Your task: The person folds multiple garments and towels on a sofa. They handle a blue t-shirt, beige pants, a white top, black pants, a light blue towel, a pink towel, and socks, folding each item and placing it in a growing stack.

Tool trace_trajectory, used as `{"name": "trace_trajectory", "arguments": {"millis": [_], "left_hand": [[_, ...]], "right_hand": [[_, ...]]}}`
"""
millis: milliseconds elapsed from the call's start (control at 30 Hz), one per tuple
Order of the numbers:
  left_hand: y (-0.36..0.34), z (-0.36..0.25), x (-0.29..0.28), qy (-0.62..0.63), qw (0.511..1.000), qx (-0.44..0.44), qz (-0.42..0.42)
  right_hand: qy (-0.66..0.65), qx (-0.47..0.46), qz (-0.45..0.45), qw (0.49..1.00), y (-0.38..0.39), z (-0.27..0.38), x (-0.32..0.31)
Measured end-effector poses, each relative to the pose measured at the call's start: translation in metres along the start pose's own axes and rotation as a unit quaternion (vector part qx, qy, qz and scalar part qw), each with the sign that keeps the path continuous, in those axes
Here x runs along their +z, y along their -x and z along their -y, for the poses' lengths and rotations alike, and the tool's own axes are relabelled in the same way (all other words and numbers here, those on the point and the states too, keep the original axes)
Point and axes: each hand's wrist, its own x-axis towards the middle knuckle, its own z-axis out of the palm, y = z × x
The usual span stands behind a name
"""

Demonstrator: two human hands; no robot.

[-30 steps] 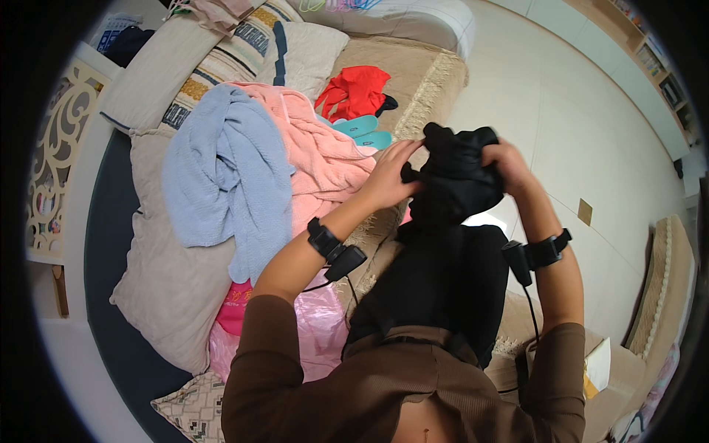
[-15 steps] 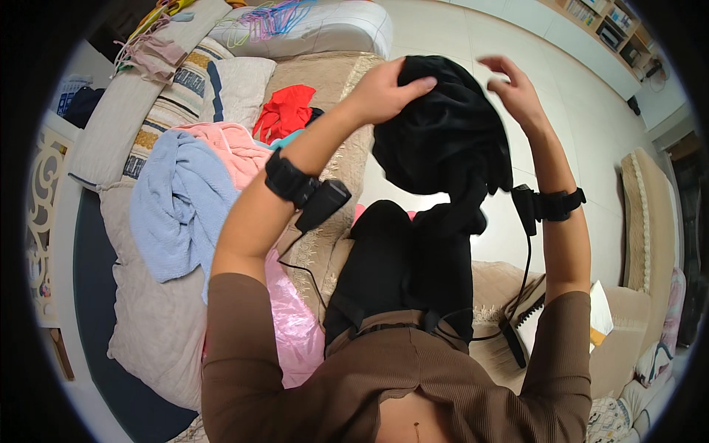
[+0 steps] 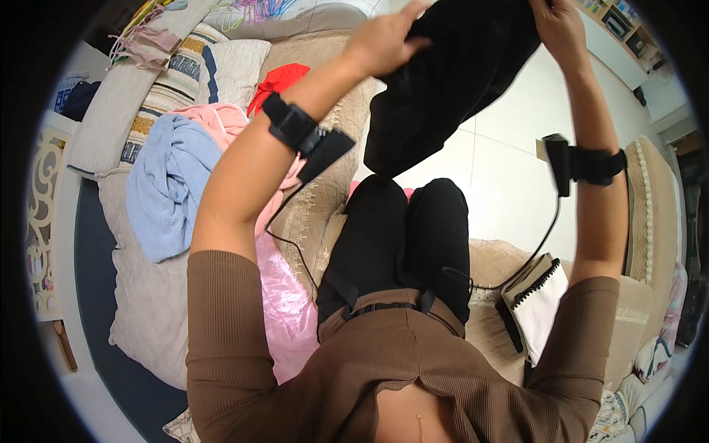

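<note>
A black garment (image 3: 458,88) hangs spread in the air above my knees, its upper part cut off by the picture's top edge. I cannot make out what kind of garment it is. At its upper right corner my right hand (image 3: 559,29) is closed on the cloth. My left hand (image 3: 384,40) is at the upper left edge, slightly blurred, with the thumb against the fabric and the cloth between thumb and fingers. The lower end narrows to a corner just above my knees.
On the sofa to my left lie a light blue towel (image 3: 170,184), a pink cloth (image 3: 214,118), a red cloth (image 3: 281,81) and a shiny pink plastic bag (image 3: 284,310). Coloured hangers (image 3: 255,11) sit at the far end. A white spiral-edged pad (image 3: 543,303) lies by my right elbow.
Both hands have moved up and away, the right one also rightward. The black garment has gone from a bunched bundle to a stretched-out sheet. My right hand now grips it.
</note>
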Motion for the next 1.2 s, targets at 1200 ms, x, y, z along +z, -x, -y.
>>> {"name": "trace_trajectory", "arguments": {"millis": [1200], "left_hand": [[-0.036, 0.063, -0.074, -0.159, 0.926, 0.008, 0.343]], "right_hand": [[0.245, -0.059, 0.279, 0.927, 0.034, -0.051, -0.006]]}}
